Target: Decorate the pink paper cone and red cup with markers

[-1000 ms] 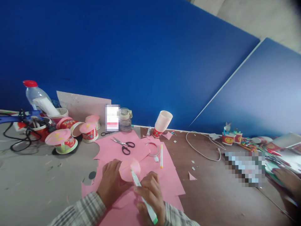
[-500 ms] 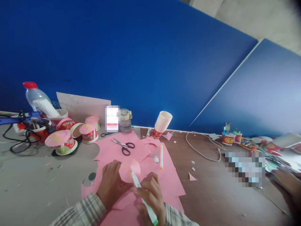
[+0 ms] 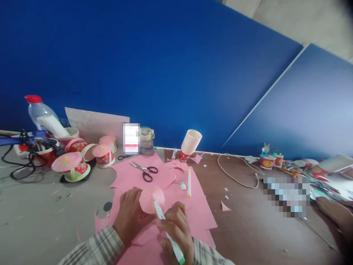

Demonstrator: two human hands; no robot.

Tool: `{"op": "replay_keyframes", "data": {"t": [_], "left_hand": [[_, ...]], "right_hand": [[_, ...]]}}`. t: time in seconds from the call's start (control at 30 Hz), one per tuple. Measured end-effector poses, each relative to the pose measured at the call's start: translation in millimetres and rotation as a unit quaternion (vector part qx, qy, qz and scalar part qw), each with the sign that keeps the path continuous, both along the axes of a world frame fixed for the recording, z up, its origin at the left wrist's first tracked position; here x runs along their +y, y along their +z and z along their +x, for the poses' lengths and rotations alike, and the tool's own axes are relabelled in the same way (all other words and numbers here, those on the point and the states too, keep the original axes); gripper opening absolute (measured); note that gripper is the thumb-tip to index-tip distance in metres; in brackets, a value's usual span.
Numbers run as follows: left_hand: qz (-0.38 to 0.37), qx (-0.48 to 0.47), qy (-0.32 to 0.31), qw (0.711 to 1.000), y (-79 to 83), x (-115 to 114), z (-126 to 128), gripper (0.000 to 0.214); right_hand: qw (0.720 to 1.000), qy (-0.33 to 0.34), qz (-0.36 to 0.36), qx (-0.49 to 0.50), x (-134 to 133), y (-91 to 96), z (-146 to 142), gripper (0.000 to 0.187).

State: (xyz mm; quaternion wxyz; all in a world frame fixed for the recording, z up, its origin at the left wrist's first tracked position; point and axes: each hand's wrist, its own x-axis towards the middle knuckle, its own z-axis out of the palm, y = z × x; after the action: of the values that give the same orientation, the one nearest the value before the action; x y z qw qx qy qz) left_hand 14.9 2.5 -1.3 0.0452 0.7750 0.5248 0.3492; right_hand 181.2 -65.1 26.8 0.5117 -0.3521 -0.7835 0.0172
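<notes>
My right hand [image 3: 176,228] is closed round a white marker [image 3: 168,235] with a green end. The marker's tip touches a round pink paper disc [image 3: 146,200], which has a slit and faint yellow marks near its rim. My left hand [image 3: 131,215] grips the disc's left and lower edge, its thumb partly hidden. Beneath both hands lie cut sheets of pink paper [image 3: 198,213]. Beyond the disc rest black-handled scissors [image 3: 147,173], a roll of clear tape [image 3: 179,176] and a yellow-ended marker [image 3: 189,184].
Stacked paper cups [image 3: 190,145] stand tilted near the blue partition [image 3: 176,73]. Left are decorated paper cups with pink discs [image 3: 67,162], a bottle [image 3: 41,110] and a lidded jar [image 3: 147,141]. A white cable [image 3: 234,180] and another person's hand [image 3: 333,213] are right.
The view has shifted very slightly. Both hands, the disc and the marker hold nearly the same positions.
</notes>
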Motion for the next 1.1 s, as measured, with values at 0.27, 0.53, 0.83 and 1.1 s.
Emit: {"op": "replay_keyframes", "data": {"t": [0.27,0.53,0.83,1.1], "left_hand": [[0.001,0.004,-0.003,1.000,-1.1,1.4,-0.5,0.038],[-0.002,0.003,-0.003,1.000,1.0,0.2,0.3,0.034],[-0.008,0.003,-0.002,1.000,-0.2,0.5,-1.2,0.038],[-0.016,-0.001,-0.005,1.000,-0.5,1.1,-1.1,0.043]], "right_hand": [[1.000,0.001,0.002,0.003,-0.1,-4.7,0.0,0.024],[1.000,-0.002,-0.007,0.000,-1.1,-10.2,1.0,0.018],[1.000,-0.006,-0.003,-0.001,-1.1,-9.5,1.1,0.019],[1.000,-0.007,-0.002,0.001,-1.1,-10.3,1.0,0.018]]}}
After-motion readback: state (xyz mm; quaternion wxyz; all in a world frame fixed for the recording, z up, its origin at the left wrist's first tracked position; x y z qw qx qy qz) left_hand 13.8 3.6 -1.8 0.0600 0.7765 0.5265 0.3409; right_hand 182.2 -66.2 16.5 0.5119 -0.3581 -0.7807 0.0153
